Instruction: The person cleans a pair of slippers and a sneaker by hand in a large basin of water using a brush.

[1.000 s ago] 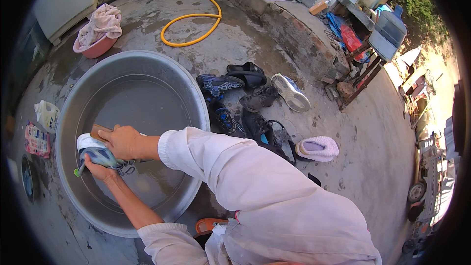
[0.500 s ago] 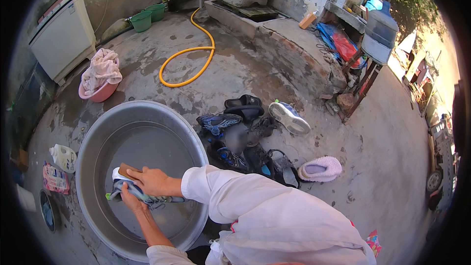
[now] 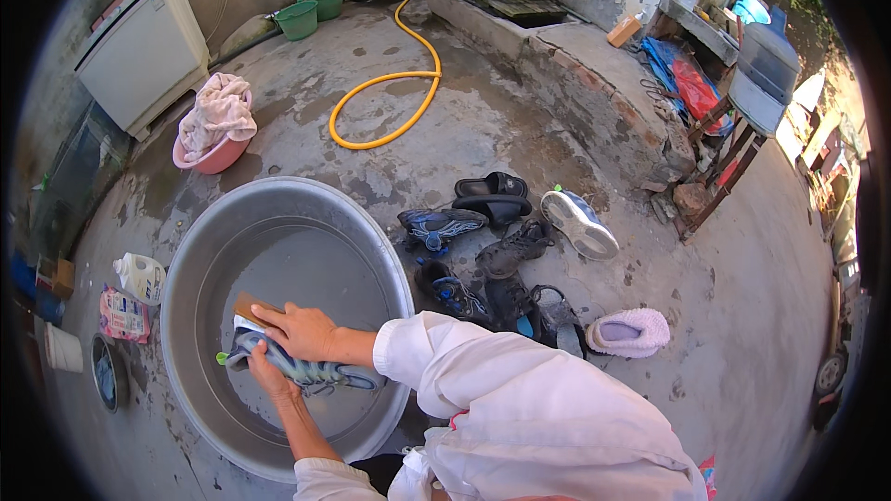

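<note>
Over a large grey metal basin (image 3: 176, 315) holding shallow cloudy water, a grey-blue sneaker (image 3: 325, 373) lies on its side, its bright green heel tab pointing left. My left hand (image 3: 271, 373) is closed around the shoe from below. My right hand (image 3: 306, 332) grips a brown wooden-backed brush (image 3: 254, 308), pressed to the shoe's white sole edge. The brush's bristles are hidden behind its back and my fingers.
Several dark shoes (image 3: 506, 297), black slippers (image 3: 492, 197) and a fluffy pink slipper (image 3: 629, 332) lie right of the basin. A detergent bottle (image 3: 141, 276) and pink bag (image 3: 124, 314) stand left. Behind are a pink tub with cloth (image 3: 218, 158) and yellow hose (image 3: 371, 142).
The whole view has shifted, so the surroundings appear farther right. Both hands keep their holds on the sneaker and brush, with the brush still against the sole edge.
</note>
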The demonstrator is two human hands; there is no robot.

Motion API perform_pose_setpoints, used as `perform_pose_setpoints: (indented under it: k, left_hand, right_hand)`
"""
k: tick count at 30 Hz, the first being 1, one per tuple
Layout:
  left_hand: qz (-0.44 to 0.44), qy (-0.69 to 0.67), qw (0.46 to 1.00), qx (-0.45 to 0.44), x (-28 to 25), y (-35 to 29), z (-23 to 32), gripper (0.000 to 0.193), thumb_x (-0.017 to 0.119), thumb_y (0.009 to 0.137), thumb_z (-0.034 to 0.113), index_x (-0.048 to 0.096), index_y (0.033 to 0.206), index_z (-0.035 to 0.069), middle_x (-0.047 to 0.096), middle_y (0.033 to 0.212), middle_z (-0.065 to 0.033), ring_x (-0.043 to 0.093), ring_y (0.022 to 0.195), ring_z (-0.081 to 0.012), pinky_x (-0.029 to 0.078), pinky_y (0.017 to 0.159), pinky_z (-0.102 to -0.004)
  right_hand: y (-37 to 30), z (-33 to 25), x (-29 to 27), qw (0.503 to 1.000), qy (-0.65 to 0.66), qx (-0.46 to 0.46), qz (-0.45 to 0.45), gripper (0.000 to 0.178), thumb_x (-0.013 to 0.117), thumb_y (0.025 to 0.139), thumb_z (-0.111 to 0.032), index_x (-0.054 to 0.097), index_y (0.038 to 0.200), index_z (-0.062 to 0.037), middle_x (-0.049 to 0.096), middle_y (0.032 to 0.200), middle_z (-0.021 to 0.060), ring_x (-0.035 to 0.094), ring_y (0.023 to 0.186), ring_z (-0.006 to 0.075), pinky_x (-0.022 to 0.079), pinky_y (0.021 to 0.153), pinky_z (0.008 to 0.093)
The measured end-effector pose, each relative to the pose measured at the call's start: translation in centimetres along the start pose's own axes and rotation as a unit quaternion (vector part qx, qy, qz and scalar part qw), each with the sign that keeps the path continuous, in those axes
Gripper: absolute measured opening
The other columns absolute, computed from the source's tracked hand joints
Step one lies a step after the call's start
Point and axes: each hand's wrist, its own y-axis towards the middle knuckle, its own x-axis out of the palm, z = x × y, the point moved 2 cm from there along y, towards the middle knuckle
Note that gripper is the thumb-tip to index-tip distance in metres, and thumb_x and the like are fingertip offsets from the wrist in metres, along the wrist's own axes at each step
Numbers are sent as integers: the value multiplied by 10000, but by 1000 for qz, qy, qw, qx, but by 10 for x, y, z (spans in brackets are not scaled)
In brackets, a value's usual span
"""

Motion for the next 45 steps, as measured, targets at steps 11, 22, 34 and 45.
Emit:
perform_pose_setpoints:
  k: [11,22,34,45]
  left_hand:
    - [37,-31,999,0,-7,-6,-5,379,449,762,137,478,1098,-37,536,1040,-135,553,952,-251,467,808,-358]
    - [112,-36,991,68,-24,-8,21,267,498,733,105,522,969,-16,535,914,-67,543,805,-160,455,725,-278]
    - [153,-48,984,78,-41,-22,26,289,517,728,138,507,975,-14,543,895,-78,551,809,-186,452,753,-304]
    - [203,-65,969,125,-68,-26,26,335,540,788,154,479,1062,-28,513,1041,-91,512,963,-203,423,828,-331]
  right_hand:
    - [-6,3,1,999,-6,-18,-37,424,444,875,-337,417,1286,-238,524,758,212,562,650,354,476,632,414]
    - [-25,-14,11,991,-88,-17,-101,405,456,868,-338,443,1265,-256,560,759,170,589,671,324,483,619,401]
    - [8,39,5,972,-37,155,-173,441,385,885,-367,415,1290,-195,542,1171,140,512,1072,310,389,893,373]
    - [-29,173,67,820,-275,276,-420,560,503,748,-133,390,1293,-75,506,1213,170,506,1106,299,401,910,361]
